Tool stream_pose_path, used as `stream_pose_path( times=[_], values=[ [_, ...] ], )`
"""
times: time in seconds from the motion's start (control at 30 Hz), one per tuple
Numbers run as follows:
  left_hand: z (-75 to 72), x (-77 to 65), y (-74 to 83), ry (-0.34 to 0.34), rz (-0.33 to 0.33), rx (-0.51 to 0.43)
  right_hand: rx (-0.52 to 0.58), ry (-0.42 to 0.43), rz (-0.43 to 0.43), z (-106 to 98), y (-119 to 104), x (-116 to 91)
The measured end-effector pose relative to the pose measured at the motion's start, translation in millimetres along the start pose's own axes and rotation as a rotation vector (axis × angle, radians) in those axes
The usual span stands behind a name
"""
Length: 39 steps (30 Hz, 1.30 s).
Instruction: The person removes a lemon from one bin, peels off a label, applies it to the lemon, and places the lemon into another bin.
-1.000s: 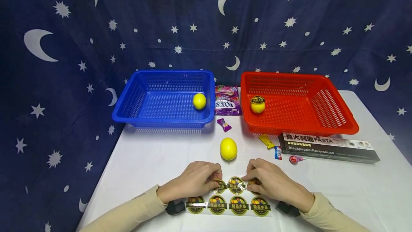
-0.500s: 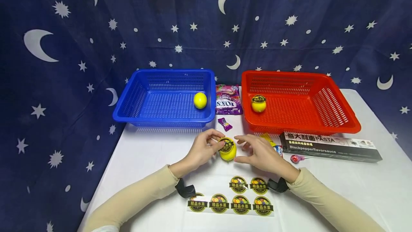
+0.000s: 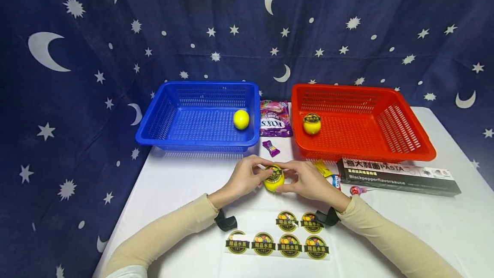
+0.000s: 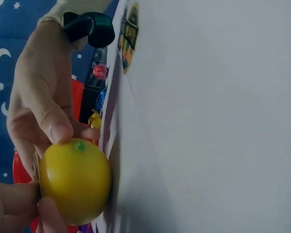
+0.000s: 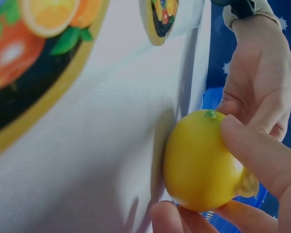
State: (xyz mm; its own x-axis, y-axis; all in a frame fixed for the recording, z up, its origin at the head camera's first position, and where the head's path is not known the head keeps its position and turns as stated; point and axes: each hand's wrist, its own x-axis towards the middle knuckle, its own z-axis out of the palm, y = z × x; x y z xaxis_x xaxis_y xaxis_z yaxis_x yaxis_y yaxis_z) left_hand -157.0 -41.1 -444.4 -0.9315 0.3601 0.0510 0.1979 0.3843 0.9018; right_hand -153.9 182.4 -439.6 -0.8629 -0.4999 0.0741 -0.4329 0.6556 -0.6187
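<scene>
A yellow lemon [image 3: 273, 185] with a green stem spot [image 4: 79, 145] sits on the white table between both hands. A round black-and-gold fruit sticker [image 3: 274, 172] lies against its upper side. My left hand [image 3: 243, 178] pinches the sticker's left edge, its thumb on the sticker's face. From the other side my right hand [image 3: 310, 178] holds the lemon, its thumb [image 5: 254, 141] near the stem spot and fingers on the opposite side. Closer to the body lies a clear sticker sheet [image 3: 264, 223] bearing several more stickers.
Behind stand a blue basket [image 3: 193, 143] with a plain lemon [image 3: 241, 119] and a red basket [image 3: 359, 153] with a stickered lemon [image 3: 311, 128]. Between them is a purple candy bag [image 3: 275, 119]. A pasta box [image 3: 401, 179], wrapped candies [image 3: 322, 167] and a lollipop [image 3: 356, 190] lie at right.
Both hands have left the sheet for the lemon, and one sticker has come off the sheet with the left hand. The right hand has since closed in on the lemon.
</scene>
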Motion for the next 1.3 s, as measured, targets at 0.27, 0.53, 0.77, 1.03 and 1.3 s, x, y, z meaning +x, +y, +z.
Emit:
stream_pose_path(
  times=[0.27, 0.53, 0.77, 1.03, 1.3],
  values=[
    [4.0, -1.8, -1.4, 0.073, 0.146, 0.230, 0.119, 0.017, -0.006, -4.5, 1.9, -2.3],
    [3.1, -6.3, -3.3, 0.076, 0.130, 0.224, 0.101, 0.146, -0.081, -0.9, 0.1, -4.2],
    [0.6, -9.7, -5.9, 0.056, 0.137, 0.226, 0.144, 0.176, -0.079, 1.2, 3.9, -5.3],
    [1.2, -9.6, -4.8, 0.063, 0.146, 0.299, 0.229, 0.130, -0.045, 3.9, 4.8, -6.1],
    [-3.0, -12.7, -4.2, 0.077, 0.149, 0.320, 0.158, 0.023, 0.022, 4.7, -1.6, -4.3]
  ],
)
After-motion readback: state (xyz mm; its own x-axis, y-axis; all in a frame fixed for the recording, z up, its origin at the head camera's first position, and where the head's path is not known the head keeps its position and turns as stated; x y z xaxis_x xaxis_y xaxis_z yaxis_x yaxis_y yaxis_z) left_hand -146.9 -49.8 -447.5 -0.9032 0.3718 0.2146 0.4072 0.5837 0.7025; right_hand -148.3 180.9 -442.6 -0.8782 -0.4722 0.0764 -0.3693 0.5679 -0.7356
